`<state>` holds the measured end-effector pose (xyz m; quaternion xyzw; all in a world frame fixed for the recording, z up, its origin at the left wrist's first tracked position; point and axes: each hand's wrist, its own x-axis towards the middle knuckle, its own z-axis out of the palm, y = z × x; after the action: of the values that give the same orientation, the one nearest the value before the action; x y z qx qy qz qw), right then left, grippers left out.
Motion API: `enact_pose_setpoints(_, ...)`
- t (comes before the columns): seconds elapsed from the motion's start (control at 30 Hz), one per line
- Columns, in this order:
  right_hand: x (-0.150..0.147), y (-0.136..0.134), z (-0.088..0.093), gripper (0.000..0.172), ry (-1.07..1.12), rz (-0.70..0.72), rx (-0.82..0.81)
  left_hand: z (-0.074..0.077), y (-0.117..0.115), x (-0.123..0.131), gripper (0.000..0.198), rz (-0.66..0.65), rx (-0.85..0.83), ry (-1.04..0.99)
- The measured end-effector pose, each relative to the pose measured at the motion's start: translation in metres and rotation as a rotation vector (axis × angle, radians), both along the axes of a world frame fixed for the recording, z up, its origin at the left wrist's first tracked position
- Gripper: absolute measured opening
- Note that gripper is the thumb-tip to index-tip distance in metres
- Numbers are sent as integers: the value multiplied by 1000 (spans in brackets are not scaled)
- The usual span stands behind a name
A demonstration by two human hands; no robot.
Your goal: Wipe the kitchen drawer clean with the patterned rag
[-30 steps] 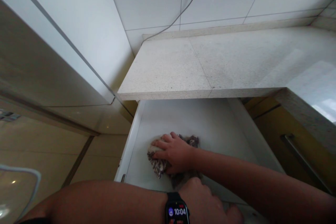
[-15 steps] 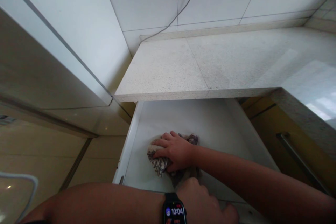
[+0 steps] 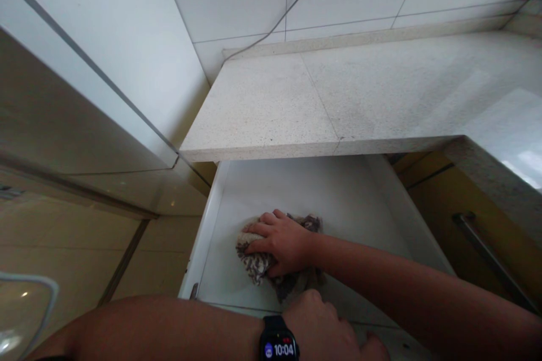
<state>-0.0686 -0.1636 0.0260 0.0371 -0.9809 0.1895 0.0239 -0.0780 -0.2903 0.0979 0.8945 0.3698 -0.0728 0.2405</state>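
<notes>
A white drawer stands pulled out below the countertop. Inside it, my right hand presses on a crumpled, brown-and-white patterned cloth, its fingers bent over the fabric. The cloth lies on the drawer floor, left of the middle, and part of it is hidden under the palm. My left hand, with a black smartwatch on the wrist, is closed at the drawer's front edge. Its fingers are curled there, and their tips are partly hidden.
A speckled pale countertop overhangs the drawer's back. To the left rises a tall white cabinet. A grey cable runs down the tiled wall. At right, a yellowish cabinet front carries a metal handle.
The view has shifted slightly, so the wall sockets have nearly left the top of the picture. Both hands and the cloth stay almost where they were.
</notes>
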Motion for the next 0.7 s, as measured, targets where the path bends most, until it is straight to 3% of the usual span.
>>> enact_pose_setpoints(0.2, 0, -1, 0, 66, -7, 3, 15, -5, -3, -1, 23, -10, 61, -17)
enact_pose_setpoints(0.7, 2, -1, 1, 66, 15, 4, 12, 13, 1, -1, 18, -19, 27, 40)
